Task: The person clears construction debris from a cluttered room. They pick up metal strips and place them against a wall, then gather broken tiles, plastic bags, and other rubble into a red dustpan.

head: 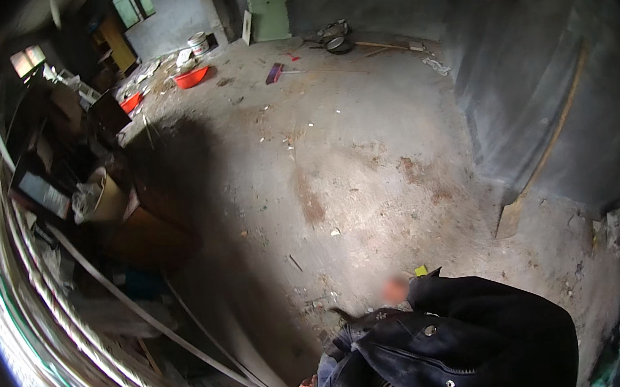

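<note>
My right hand (395, 290) reaches out from a black jacket sleeve (489, 310) at the lower middle. It is blurred, so its fingers and anything in them cannot be made out. Just beyond the cuff shows a small yellow-green piece (421, 270). A thin dark curved thing (342, 311) pokes out left of this hand. Only a little of my left hand (307, 386) is visible at the bottom, mostly hidden by its sleeve. Close by it, the lower end of a long pale strip (158, 319) runs down from the left; contact cannot be told.
Long pale strips or pipes (32, 271) curve along the left edge. Beside them stand a brown wooden cabinet (148, 229) and a beige bucket (107, 196). A long-handled shovel (555, 131) leans on the right wall. Farther off lie a broom (274, 73) and a red basin (192, 77).
</note>
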Motion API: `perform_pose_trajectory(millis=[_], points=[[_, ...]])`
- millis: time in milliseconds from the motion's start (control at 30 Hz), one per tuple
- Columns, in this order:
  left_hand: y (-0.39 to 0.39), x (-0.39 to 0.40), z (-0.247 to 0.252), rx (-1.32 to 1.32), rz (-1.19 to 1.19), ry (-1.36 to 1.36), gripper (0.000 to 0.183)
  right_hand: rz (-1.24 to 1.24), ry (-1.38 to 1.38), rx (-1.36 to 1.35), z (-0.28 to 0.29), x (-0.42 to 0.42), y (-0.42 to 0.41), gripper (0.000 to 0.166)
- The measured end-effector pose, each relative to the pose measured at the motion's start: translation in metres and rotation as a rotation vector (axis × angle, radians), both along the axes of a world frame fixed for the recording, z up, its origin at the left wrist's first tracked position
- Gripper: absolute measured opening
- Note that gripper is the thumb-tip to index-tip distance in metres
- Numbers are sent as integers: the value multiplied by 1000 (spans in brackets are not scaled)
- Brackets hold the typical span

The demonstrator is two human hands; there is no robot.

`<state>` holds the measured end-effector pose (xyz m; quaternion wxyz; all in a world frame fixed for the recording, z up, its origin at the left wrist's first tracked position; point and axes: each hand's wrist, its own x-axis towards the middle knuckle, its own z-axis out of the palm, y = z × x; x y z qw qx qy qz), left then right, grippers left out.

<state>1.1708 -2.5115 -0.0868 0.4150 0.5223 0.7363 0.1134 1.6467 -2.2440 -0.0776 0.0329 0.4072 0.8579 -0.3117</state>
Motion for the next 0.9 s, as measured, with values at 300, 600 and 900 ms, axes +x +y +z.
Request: perform_pose_trajectory(millis=[300, 600, 900], points=[[173, -100, 42, -310, 598, -385, 29, -705, 205, -275, 74, -108, 97, 14], [327, -109, 18, -306, -489, 255, 26, -574, 94, -252, 57, -114, 271, 17], [507, -139, 54, -229, 259, -387, 21, -662, 325, -197, 50, -155, 492, 21]])
